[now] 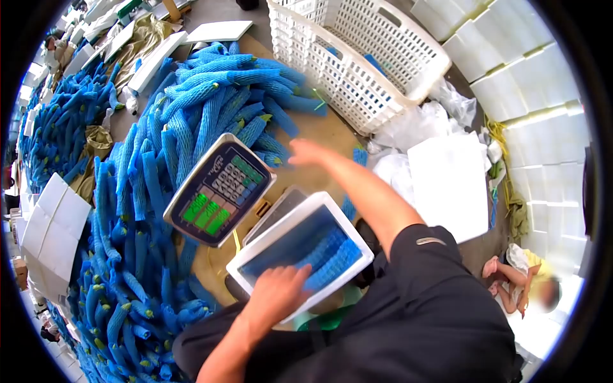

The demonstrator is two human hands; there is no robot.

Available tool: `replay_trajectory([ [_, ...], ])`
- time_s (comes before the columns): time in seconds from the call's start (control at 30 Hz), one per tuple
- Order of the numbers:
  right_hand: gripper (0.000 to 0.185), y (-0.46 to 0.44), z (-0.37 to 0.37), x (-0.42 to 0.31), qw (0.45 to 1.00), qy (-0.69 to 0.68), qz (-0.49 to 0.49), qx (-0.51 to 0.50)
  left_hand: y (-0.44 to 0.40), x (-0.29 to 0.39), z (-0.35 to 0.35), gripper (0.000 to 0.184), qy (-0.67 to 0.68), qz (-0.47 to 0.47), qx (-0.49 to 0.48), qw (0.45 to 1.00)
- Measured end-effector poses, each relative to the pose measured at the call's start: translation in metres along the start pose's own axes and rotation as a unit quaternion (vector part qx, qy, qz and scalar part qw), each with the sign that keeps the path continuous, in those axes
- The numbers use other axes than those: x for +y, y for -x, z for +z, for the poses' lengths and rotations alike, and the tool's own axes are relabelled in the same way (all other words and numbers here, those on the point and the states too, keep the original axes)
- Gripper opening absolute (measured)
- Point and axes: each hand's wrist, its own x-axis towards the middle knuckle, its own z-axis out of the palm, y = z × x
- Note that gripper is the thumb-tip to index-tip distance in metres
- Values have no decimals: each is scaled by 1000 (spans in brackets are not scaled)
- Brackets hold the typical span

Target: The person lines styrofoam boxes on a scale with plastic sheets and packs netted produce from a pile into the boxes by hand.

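Observation:
A white foam box (366, 256) lined with blue film sits tilted on a scale, with blue net-wrapped long items (329, 255) inside. My left hand (281, 290) is over the box's near left side, its fingers curled down beside the wrapped items; what they hold, if anything, is hidden. Farther out, my right hand (305, 153) reaches to the edge of the large pile of blue-netted items (204, 96), its fingers blurred. Between the pile and the box stands the scale's display (220, 189), with lit green digits and a keypad.
A large white plastic crate (357, 80) stands at the top. Clear plastic bags (408, 127) and a white foam lid (447, 188) lie to the right. A second blue pile (64, 115) is at the left. Stacked white boxes (543, 147) line the right; a person (527, 281) sits at lower right.

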Motion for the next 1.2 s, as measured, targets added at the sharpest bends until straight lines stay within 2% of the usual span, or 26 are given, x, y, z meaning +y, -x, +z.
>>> replay_trajectory([
  [0.07, 50, -31, 53, 10, 997, -39, 57, 30, 1, -5, -1, 49, -10, -1, 12, 1000],
  [0.17, 50, -61, 74, 18, 968, -210, 98, -96, 0, -14, 0, 50, 42, -16, 3, 999],
  [0.2, 53, -54, 57, 10, 960, -214, 121, -132, -1, -15, -2, 50, 38, -30, -31, 998],
  [0.3, 56, -37, 21, 6, 934, -296, 120, -161, -4, -18, -1, 50, 41, -32, -48, 997],
  [0.4, 74, -31, 15, -2, 856, -472, 148, -150, -13, -15, 4, 51, 61, -12, -22, 998],
  [0.47, 85, -28, 18, -4, 851, -481, 129, -164, -19, -14, 2, 49, 64, -9, -26, 998],
  [0.53, 94, -24, 14, -6, 902, -376, 75, -197, -25, -14, 0, 47, 60, -12, -34, 998],
  [0.63, 91, 1, -24, -15, 918, -325, 154, -167, -33, -13, -6, 47, 82, -29, -24, 996],
  [0.67, 91, -1, -15, 7, 936, -280, 140, -158, -34, -13, -7, 48, 93, -32, -4, 995],
  [0.77, 72, 46, -69, 17, 880, -395, 148, -219, -39, -9, -11, 53, 157, -55, 46, 985],
  [0.83, 55, 83, -94, 22, 859, -422, 167, -236, -39, -6, -15, 58, 203, -79, 47, 975],
  [0.9, 49, 129, -118, 7, 828, -482, 203, -204, -39, -3, -14, 58, 233, -75, 83, 966],
  [0.97, 48, 167, -137, -10, 787, -559, 194, -171, -38, 2, -20, 66, 286, -94, 78, 950],
  [1.03, 52, 198, -157, -43, 767, -606, 157, -143, -38, 7, -26, 72, 330, -114, 65, 935],
  [1.1, 58, 218, -183, -78, 825, -510, 98, -222, -39, 5, -21, 84, 398, -113, 107, 904],
  [1.17, 65, 224, -192, -120, 869, -402, -59, -281, -37, -6, -13, 106, 445, -89, 164, 876],
  [1.2, 65, 226, -194, -142, 886, -342, -167, -265, -33, -7, -14, 109, 543, -65, 193, 815],
])
